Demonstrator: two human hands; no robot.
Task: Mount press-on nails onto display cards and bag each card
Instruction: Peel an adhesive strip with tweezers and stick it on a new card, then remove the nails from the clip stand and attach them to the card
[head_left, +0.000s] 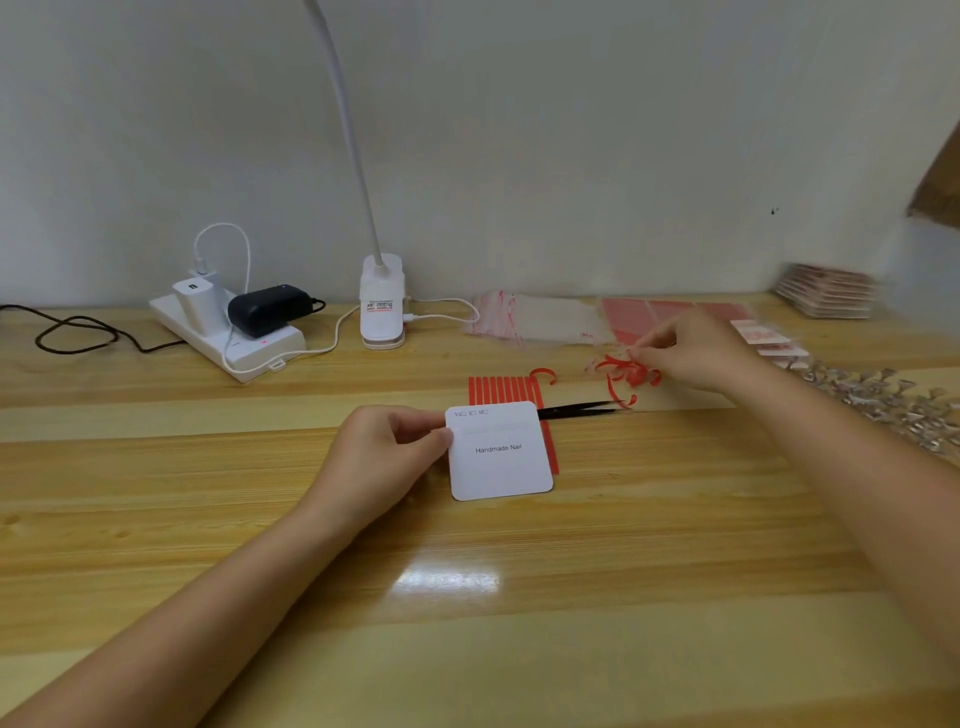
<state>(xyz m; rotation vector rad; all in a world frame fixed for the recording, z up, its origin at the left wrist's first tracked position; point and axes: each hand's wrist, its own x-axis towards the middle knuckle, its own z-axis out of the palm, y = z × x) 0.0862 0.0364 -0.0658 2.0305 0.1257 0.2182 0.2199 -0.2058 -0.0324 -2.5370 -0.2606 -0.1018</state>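
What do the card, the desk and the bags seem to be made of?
Card: likely matte white cardstock; it stays flat and stiff with printed text. Desk: wood or wood-look laminate, glossy; grain lines and a lamp reflection show. Bags: thin clear plastic film, shiny, with red edge strips.

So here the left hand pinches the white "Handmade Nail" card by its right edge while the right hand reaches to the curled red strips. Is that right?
Not quite. In the head view the left hand pinches the white card by its left edge, not its right. The rest holds: the right hand reaches to the curled red strips.
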